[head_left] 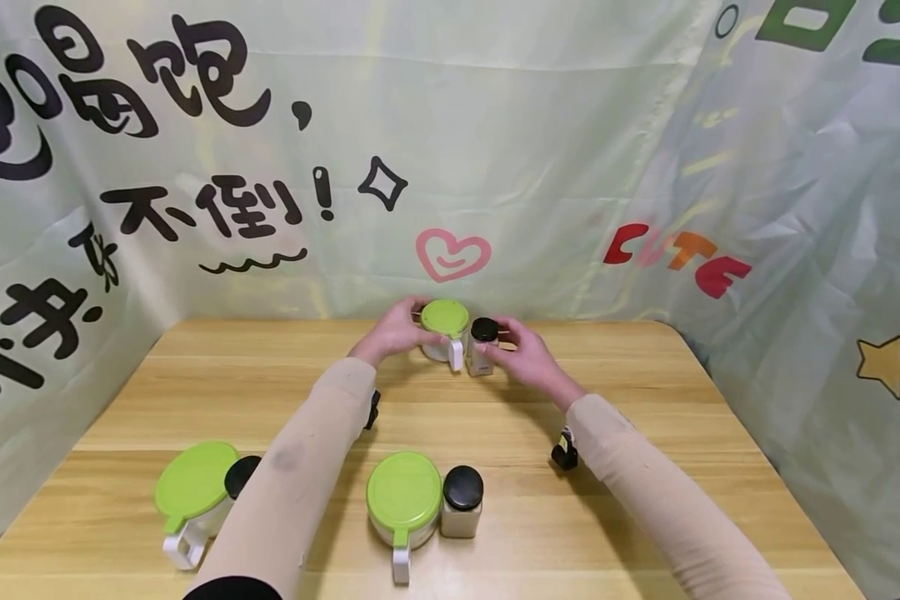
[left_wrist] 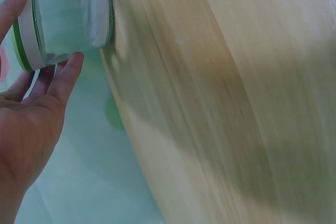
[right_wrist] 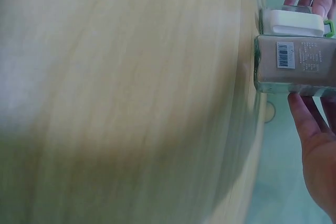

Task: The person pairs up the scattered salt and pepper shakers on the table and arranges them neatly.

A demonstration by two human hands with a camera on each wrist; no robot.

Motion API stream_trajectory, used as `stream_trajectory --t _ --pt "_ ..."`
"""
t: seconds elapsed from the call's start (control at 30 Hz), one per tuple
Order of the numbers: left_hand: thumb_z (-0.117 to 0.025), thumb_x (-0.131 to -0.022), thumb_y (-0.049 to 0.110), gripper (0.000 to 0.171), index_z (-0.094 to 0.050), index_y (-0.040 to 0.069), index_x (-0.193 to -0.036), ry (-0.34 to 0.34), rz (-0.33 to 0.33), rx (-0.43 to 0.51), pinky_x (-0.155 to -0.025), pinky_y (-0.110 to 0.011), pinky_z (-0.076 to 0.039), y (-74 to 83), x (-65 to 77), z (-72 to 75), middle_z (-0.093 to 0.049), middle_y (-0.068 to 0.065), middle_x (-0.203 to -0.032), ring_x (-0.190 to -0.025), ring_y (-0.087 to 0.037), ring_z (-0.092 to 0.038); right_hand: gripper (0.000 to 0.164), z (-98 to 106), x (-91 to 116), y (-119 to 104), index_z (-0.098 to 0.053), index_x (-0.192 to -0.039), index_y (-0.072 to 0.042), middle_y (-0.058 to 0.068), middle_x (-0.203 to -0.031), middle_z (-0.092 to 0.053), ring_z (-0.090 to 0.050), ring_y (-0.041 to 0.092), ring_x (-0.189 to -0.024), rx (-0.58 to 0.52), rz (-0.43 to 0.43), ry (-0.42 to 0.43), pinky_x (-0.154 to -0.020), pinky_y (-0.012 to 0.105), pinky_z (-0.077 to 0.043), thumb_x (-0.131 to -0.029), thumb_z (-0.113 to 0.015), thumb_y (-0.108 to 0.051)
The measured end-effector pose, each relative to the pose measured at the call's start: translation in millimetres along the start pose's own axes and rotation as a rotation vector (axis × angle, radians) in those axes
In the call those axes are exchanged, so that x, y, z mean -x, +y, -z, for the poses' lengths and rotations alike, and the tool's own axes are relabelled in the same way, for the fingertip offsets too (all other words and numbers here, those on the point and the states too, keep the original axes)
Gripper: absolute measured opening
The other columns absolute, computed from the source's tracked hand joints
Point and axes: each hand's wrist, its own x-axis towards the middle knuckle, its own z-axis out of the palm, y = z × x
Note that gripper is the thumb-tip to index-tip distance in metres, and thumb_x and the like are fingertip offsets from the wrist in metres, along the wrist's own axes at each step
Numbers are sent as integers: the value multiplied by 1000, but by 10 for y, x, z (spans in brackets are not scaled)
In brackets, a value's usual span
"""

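Note:
At the far edge of the table, my left hand holds a glass seasoning jar with a green lid and a white handle. Its thumb lies on the near side by the lid, and the fingers reach round the glass. Right beside that jar stands a square glass spice bottle with a black cap. My right hand grips this bottle between thumb and fingers. A barcode label and brownish contents show on the bottle in the right wrist view. Both containers stand upright, handle toward me.
Nearer on the wooden table stand another green-lidded jar and a black-capped bottle, side by side. At the left is a third green-lidded jar; my left sleeve partly hides the black cap beside it. A printed curtain hangs behind.

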Motion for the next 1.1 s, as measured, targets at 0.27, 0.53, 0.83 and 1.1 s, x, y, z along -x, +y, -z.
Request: stream_trajectory --t 0.27,0.53,0.83,1.1 --pt "-93 -78 23 89 -46 2 -151 -43 -27 -38 -114 -42 -46 56 1 -70 -56 -15 -144 -131 -30 -55 60 78 73 48 -52 -146 -5 19 -145 -57 -55 39 -134 17 -14 13 -105 49 -54 -96 -77 -28" --pt "-92 -79 21 88 -45 1 -151 -97 -35 -51 -113 -41 -47 147 48 -118 -55 -15 -145 -132 -30 -54 57 163 185 68 -53 -145 -2 23 -144 -58 -56 42 -133 22 9 26 -106 51 -53 -97 -76 -23" --pt "-91 -79 19 85 -45 0 -149 -163 -63 -71 -113 -40 -47 241 85 -166 -55 -15 -145 -130 -30 -55 60 263 296 113 -51 -146 1 24 -145 -57 -53 44 -135 14 12 39 -112 56 -46 -98 -76 -25" --pt "-92 -77 19 82 -48 1 -144 -213 -82 -129 -109 -38 -50 354 140 -222 -58 -13 -137 -122 -27 -58 56 328 418 108 -53 -143 0 22 -143 -58 -55 43 -134 33 -1 46 -111 56 -47 -98 -76 -23"
